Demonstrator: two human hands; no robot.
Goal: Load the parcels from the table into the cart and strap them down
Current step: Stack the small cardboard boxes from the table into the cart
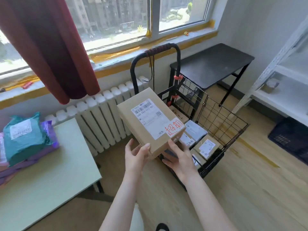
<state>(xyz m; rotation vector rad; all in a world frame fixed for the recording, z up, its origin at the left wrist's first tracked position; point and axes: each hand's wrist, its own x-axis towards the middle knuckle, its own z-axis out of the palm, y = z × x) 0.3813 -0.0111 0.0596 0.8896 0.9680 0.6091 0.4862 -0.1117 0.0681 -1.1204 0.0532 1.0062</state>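
Soft mailer parcels (25,140) stacked on the pale table (55,189) at lower left; at centre, left hand (136,155) and right hand (179,157) grip a labelled cardboard box (150,120) from beneath, above the wire cart (221,124) holding boxed parcels (198,140) at right.

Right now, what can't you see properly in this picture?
Head view only:
- Cart floor and front parcels: hidden behind the held box and both hands.
- Bag pile on the table: cut off by the left edge.
- Box label: small print too blurred.
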